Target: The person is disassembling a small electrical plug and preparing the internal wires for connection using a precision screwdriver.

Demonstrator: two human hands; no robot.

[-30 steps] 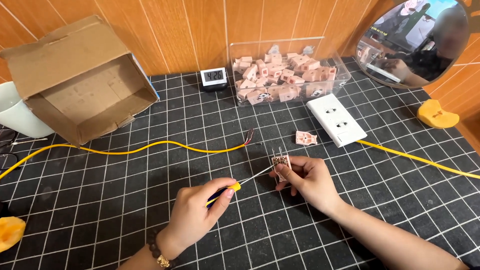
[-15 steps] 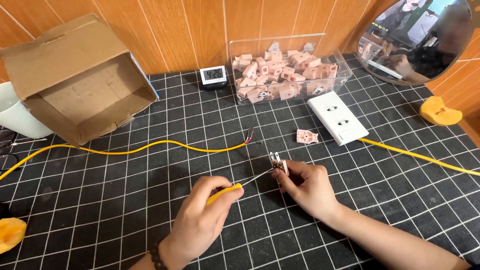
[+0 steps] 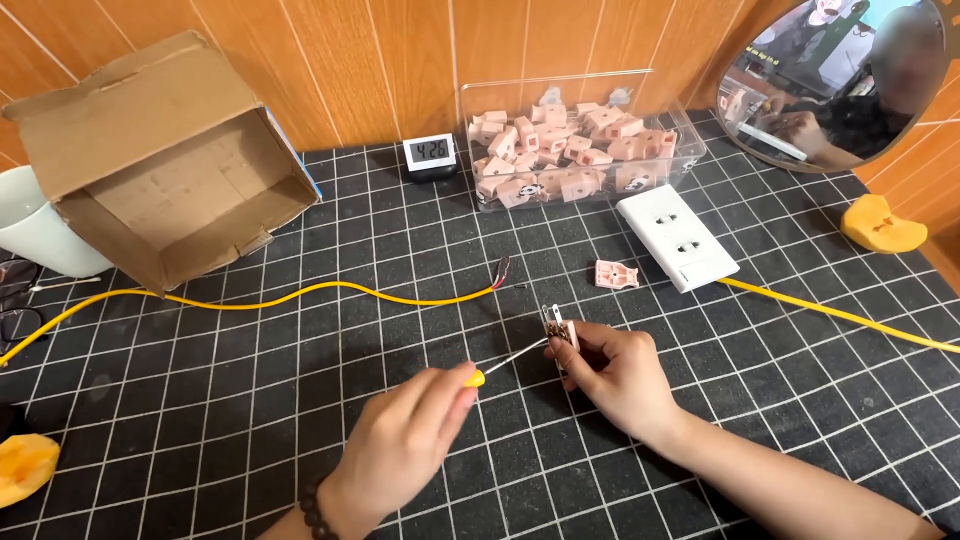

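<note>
My left hand (image 3: 405, 440) grips a small screwdriver with a yellow handle (image 3: 476, 378); its thin metal shaft reaches right to a small pink socket module (image 3: 562, 331). My right hand (image 3: 620, 375) pinches that module upright just above the black gridded mat (image 3: 250, 400). A yellow cable (image 3: 330, 292) with bared wire ends lies on the mat just beyond my hands. Another pink module (image 3: 615, 274) lies loose beside a white outlet faceplate (image 3: 676, 236).
A clear box (image 3: 640, 120) of several pink modules stands at the back, a small digital clock (image 3: 429, 155) next to it. An open cardboard box (image 3: 160, 165) and a white cup (image 3: 35, 230) are at left. A round mirror (image 3: 840, 80) leans at right. Orange pieces (image 3: 880, 222) lie at the edges.
Both hands have drifted slightly down toward me, and the module in my right hand has turned a little. The screwdriver tip stays at the module.
</note>
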